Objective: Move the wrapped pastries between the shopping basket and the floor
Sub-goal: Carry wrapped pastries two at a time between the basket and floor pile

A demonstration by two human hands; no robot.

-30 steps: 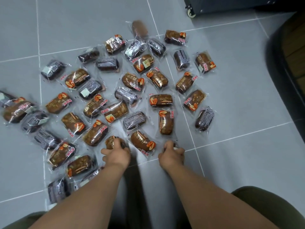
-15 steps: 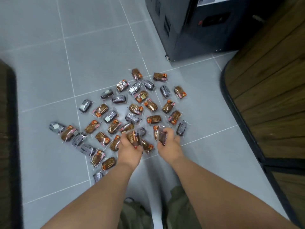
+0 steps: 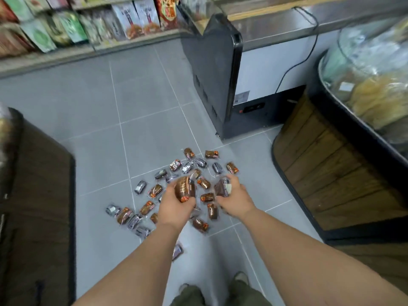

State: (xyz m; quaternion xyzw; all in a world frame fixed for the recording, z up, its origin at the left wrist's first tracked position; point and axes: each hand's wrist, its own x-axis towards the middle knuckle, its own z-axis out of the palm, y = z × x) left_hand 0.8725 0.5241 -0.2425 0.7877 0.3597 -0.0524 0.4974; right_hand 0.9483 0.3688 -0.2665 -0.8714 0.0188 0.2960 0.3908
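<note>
The left grip (image 3: pixel 176 208) is closed round a brown pastry (image 3: pixel 184 187), fingers curled over its wrapper, and holds it upright above the floor (image 3: pixel 143 96). The right grip (image 3: pixel 234 195) is closed round a dark pastry (image 3: pixel 221 186) with a pale label, at about the same height. Motion blur hides whether either grip holds more than one piece. The two grips are near each other but apart.

The remaining pastries (image 3: pixel 211 154) lie flat on the grey tiles in a loose scatter below and beyond both grips. Brown wrappers with orange marks are mixed with dark purple ones. Some pieces touch or overlap; others lie singly at the edges. One purple piece (image 3: pixel 177 251) lies apart from the rest, beside the left forearm.

A black-sided freezer (image 3: pixel 212 74) stands beyond the scatter, with a cable (image 3: pixel 309 51) running down its white face. A wood-panelled stand (image 3: pixel 331 173) is at the right. A shelf (image 3: pixel 77 25) of packets runs along the far wall. Olive trousers (image 3: pixel 189 294) show at the bottom edge.
</note>
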